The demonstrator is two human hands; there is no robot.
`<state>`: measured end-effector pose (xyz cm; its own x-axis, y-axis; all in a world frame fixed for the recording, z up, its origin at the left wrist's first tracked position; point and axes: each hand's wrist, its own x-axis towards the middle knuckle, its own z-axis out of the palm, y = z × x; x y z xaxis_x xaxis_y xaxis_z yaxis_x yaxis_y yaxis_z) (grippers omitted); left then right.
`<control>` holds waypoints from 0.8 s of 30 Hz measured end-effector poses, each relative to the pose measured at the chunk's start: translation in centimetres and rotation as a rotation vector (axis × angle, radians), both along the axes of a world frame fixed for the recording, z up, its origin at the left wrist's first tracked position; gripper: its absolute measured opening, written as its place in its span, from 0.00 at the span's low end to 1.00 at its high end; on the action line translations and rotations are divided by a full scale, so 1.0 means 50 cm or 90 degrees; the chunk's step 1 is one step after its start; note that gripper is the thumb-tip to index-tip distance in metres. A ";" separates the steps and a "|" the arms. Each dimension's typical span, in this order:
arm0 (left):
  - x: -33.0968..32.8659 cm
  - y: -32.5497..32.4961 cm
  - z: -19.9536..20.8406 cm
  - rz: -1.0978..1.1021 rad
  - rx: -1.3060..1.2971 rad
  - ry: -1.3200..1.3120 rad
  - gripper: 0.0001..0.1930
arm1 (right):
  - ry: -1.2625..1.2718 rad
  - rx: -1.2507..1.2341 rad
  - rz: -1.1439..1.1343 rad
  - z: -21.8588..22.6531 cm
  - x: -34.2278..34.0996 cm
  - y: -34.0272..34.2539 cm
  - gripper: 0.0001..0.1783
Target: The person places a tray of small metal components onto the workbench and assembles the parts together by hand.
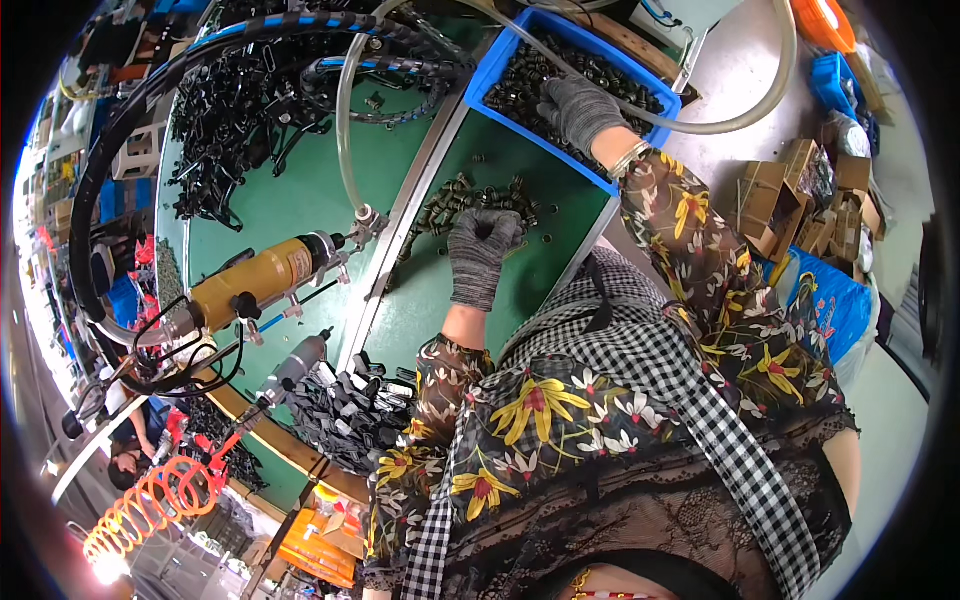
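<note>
Both my hands wear grey knitted gloves. My left hand (pixel 478 252) is closed, thumb and fingers curled together, at the near edge of a pile of small dark metal fittings (pixel 440 207) on the green table (pixel 525 265). Whatever it may hold is hidden by the glove. My right hand (pixel 582 112) reaches over the blue plastic bin (pixel 540 145) with its fingers bent inward above many similar small fittings (pixel 625 88). I cannot make out what those fingers hold. A few loose fittings lie on the green surface near the pile.
A metal rail (pixel 402 215) divides the table. Beyond it lie a heap of black parts (pixel 225 130), a yellow cylindrical air tool (pixel 262 283) and a grey tool (pixel 297 366). Black plastic pieces (pixel 345 405) are heaped nearby. A clear hose (pixel 345 135) arches overhead. Cardboard boxes (pixel 770 205) stand at right.
</note>
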<state>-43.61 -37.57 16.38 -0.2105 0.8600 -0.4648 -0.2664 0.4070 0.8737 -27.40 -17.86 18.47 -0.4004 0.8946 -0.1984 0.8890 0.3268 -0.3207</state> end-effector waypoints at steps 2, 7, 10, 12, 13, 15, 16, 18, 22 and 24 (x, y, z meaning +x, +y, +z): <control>0.002 -0.004 0.003 0.019 -0.001 0.004 0.07 | -0.063 -0.030 -0.001 -0.005 -0.007 -0.001 0.16; -0.004 -0.003 -0.005 0.021 -0.013 0.026 0.07 | -0.126 -0.110 -0.045 0.000 -0.014 0.003 0.17; 0.004 0.005 0.001 0.023 -0.024 0.025 0.06 | -0.093 -0.094 -0.087 0.006 -0.008 -0.005 0.18; -0.004 0.000 -0.014 0.040 -0.020 0.018 0.05 | -0.043 -0.107 -0.112 0.043 -0.005 -0.026 0.17; -0.014 -0.002 -0.029 0.037 -0.015 0.056 0.06 | 0.007 -0.118 -0.140 0.070 -0.008 -0.047 0.15; -0.021 -0.009 -0.044 0.032 -0.012 0.092 0.06 | 0.180 -0.031 -0.077 0.079 0.007 -0.104 0.09; -0.017 -0.005 -0.041 0.008 -0.001 0.226 0.06 | 0.258 0.037 -0.031 0.080 0.016 -0.141 0.08; -0.023 -0.008 -0.043 -0.009 -0.001 0.367 0.07 | 0.245 -0.167 0.007 0.065 0.003 -0.210 0.06; -0.007 0.006 -0.022 -0.167 0.028 0.494 0.08 | 0.132 -0.053 0.060 -0.025 0.009 -0.278 0.06; 0.000 0.007 -0.014 -0.225 0.047 0.510 0.09 | 0.066 -0.122 0.042 -0.041 0.014 -0.277 0.08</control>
